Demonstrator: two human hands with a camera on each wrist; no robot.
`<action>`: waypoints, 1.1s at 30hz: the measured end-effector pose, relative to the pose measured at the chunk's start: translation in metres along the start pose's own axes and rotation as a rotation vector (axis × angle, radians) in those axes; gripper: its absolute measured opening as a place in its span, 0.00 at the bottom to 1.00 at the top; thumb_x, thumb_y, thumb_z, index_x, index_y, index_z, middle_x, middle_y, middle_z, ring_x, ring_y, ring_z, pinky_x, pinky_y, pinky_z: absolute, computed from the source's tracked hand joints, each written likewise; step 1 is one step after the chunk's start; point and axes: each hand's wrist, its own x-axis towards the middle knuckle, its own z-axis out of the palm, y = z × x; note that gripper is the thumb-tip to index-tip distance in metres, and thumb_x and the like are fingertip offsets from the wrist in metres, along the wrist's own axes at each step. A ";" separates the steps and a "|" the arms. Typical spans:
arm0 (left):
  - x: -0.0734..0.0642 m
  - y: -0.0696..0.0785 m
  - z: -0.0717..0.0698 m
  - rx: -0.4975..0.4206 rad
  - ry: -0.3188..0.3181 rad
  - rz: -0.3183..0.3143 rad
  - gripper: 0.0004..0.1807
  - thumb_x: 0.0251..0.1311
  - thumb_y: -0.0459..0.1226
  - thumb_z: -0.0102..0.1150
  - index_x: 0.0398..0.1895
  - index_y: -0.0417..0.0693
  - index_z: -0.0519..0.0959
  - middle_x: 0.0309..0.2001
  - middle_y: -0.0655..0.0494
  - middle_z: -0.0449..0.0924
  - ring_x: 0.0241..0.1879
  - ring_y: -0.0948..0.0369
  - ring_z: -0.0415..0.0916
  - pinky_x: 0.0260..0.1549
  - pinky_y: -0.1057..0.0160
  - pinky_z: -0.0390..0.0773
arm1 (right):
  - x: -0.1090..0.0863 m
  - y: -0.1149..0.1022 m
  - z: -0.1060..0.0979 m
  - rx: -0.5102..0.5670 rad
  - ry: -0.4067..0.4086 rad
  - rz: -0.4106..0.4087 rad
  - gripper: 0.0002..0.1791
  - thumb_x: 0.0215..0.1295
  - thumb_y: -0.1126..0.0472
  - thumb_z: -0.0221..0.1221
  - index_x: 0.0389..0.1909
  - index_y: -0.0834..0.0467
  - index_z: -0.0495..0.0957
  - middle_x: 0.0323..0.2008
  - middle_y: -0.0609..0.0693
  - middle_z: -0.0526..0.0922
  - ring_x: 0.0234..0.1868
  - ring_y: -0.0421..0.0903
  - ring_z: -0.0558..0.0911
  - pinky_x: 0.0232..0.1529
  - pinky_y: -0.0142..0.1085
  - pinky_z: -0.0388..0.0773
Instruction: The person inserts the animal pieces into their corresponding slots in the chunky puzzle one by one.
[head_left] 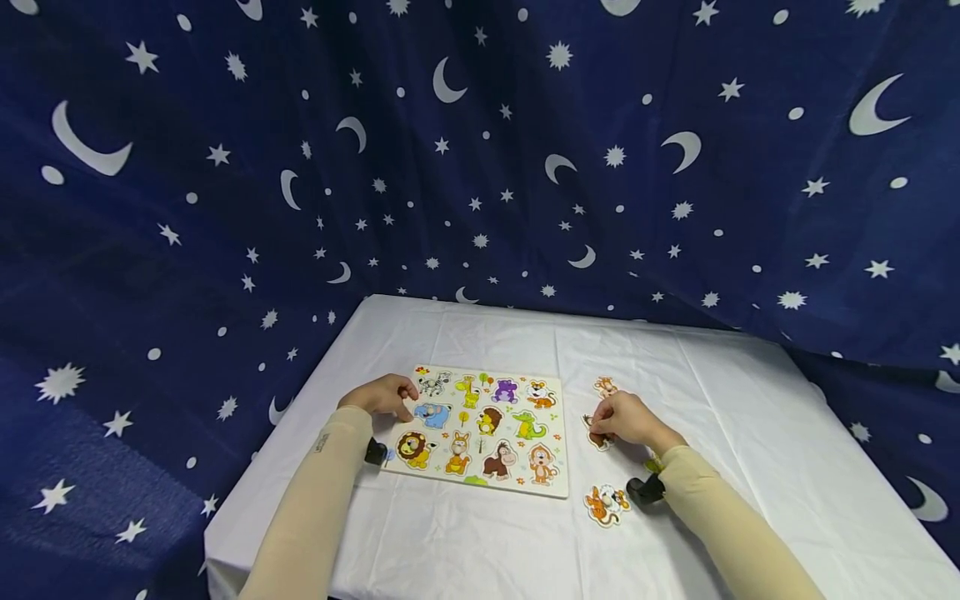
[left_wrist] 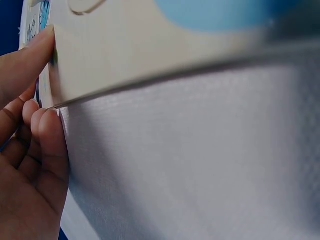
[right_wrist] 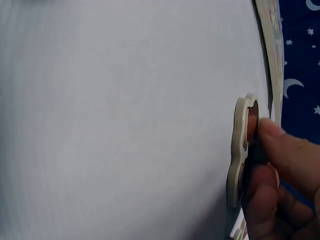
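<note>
A wooden animal puzzle board (head_left: 480, 375) lies on the white-covered table, with pictures of a zebra, elephant, lion, crocodile and others. At its left edge, my left hand (head_left: 386, 394) grips the board; in the left wrist view the thumb (left_wrist: 42, 45) is on the edge and the other fingers curl beside it. To the right of the board, my right hand (head_left: 628, 419) pinches a brown animal puzzle piece (right_wrist: 239, 150) between thumb and fingers. In the right wrist view that piece stands on edge, its outline wavy; the fingers hide part of its picture.
An orange-and-white group of animal pieces (head_left: 606, 505) lies near the board's lower right corner. Beyond the right hand is an orange piece (head_left: 604, 385). A yellow-green piece (head_left: 654, 463) shows partly behind the right wrist camera (head_left: 647, 490). A starry blue curtain (head_left: 510, 167) hangs behind the table.
</note>
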 end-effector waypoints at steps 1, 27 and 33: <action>0.000 0.000 0.000 0.003 -0.001 0.001 0.18 0.51 0.26 0.72 0.43 0.43 0.77 0.34 0.55 0.64 0.36 0.59 0.64 0.37 0.62 0.64 | 0.000 -0.001 0.001 -0.003 0.011 0.006 0.06 0.58 0.69 0.67 0.22 0.60 0.84 0.19 0.48 0.83 0.19 0.39 0.76 0.22 0.31 0.73; 0.002 -0.002 -0.001 -0.002 -0.010 -0.010 0.19 0.50 0.26 0.72 0.44 0.43 0.77 0.34 0.54 0.66 0.35 0.58 0.64 0.36 0.62 0.65 | -0.010 -0.014 0.012 0.036 0.026 0.080 0.09 0.59 0.65 0.69 0.22 0.61 0.81 0.16 0.47 0.80 0.16 0.39 0.76 0.18 0.31 0.71; 0.002 -0.002 -0.003 -0.009 -0.012 -0.005 0.18 0.50 0.26 0.72 0.44 0.44 0.77 0.35 0.54 0.66 0.35 0.59 0.64 0.36 0.62 0.65 | -0.011 -0.016 0.012 0.111 0.002 0.088 0.06 0.60 0.69 0.66 0.24 0.64 0.81 0.17 0.50 0.82 0.17 0.39 0.78 0.21 0.33 0.77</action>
